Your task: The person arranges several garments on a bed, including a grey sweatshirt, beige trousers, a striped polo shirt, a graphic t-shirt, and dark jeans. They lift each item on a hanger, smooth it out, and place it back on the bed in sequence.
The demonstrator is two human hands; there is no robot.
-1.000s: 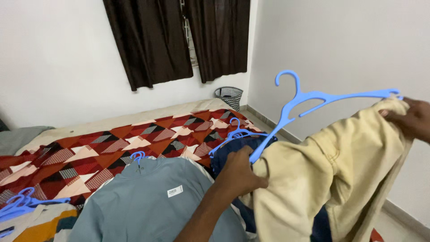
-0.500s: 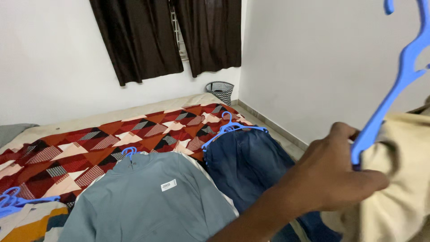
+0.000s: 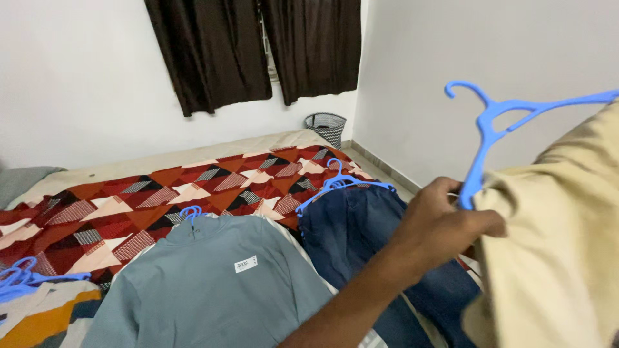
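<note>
The left hand (image 3: 445, 225) sits at the right middle of the frame, its fingers closed on the edge of a tan garment (image 3: 548, 258) and touching the lower end of a blue hanger (image 3: 496, 122). The hanger rises to the upper right, hook up, and the tan garment hangs from it down the right edge. The right hand is out of the picture. Just below and left of the left hand, a dark blue garment (image 3: 361, 225) lies on the bed on its own blue hanger (image 3: 342, 182). Left of that lies a grey-green shirt (image 3: 213, 283) with a small white rectangle label (image 3: 245, 263) near its middle. The bed cover (image 3: 129, 193) is red, orange and white triangles. At the far lower left lie more blue hangers (image 3: 26, 277) on an orange and grey cloth (image 3: 39, 319). Dark curtains (image 3: 258, 45) hang at the top, with a mesh bin (image 3: 325, 125) below them in the corner.
</note>
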